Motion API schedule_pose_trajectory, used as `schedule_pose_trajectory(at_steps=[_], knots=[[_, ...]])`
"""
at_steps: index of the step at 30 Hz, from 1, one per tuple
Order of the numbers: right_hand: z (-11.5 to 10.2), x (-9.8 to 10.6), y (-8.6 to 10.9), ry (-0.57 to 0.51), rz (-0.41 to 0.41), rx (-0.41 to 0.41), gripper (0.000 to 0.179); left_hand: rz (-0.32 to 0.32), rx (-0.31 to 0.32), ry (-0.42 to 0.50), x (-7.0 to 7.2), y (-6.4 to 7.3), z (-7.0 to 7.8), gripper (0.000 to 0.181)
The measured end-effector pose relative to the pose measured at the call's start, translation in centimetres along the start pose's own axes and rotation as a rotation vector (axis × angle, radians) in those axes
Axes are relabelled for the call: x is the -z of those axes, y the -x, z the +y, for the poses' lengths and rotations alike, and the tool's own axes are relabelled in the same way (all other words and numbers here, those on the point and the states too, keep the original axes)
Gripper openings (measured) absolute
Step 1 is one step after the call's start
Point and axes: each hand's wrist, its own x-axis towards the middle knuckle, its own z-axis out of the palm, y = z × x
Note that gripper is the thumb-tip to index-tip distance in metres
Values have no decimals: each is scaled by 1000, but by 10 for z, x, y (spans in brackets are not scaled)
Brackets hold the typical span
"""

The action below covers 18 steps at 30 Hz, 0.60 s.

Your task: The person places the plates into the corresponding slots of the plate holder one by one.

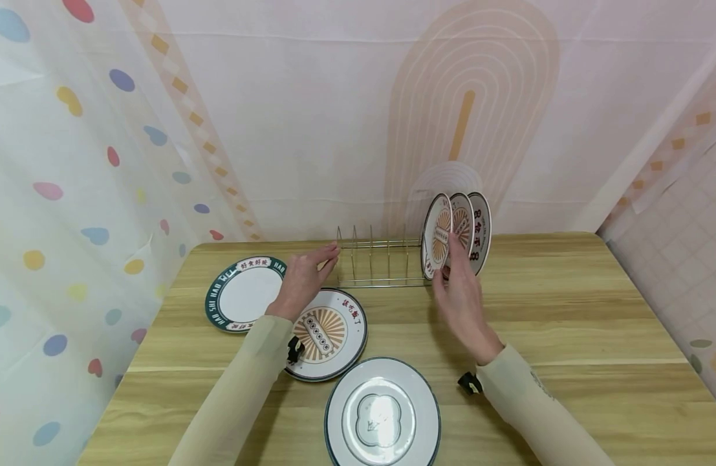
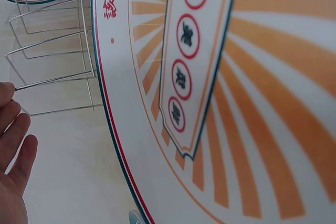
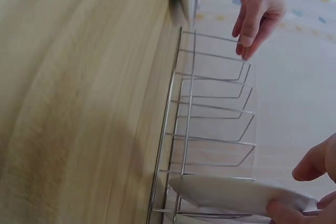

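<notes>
A gold wire plate rack stands at the back of the table. My left hand pinches the end wire at its left side; in the right wrist view the left fingertips meet at that wire's top. Three patterned plates stand on edge in the rack's right end. My right hand holds the near rim of the leftmost one, a white plate with an orange sunburst. Close behind it are a second sunburst plate and a plate with dark lettering.
Left of the rack lies a green-rimmed plate. Sunburst plates lie beneath my left forearm, partly hidden by it. Upside-down white plates sit at the table's front. A patterned curtain hangs behind the wooden table.
</notes>
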Motion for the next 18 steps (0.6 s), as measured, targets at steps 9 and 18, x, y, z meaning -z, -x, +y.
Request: schedule_pose_trajectory(at_steps=[9, 18], knots=[[-6, 9, 13, -29, 22, 56, 68, -8, 2, 10, 0, 0, 0, 26], [-14, 19, 27, -49, 69, 183, 55, 8, -6, 19, -1, 1, -2, 26]])
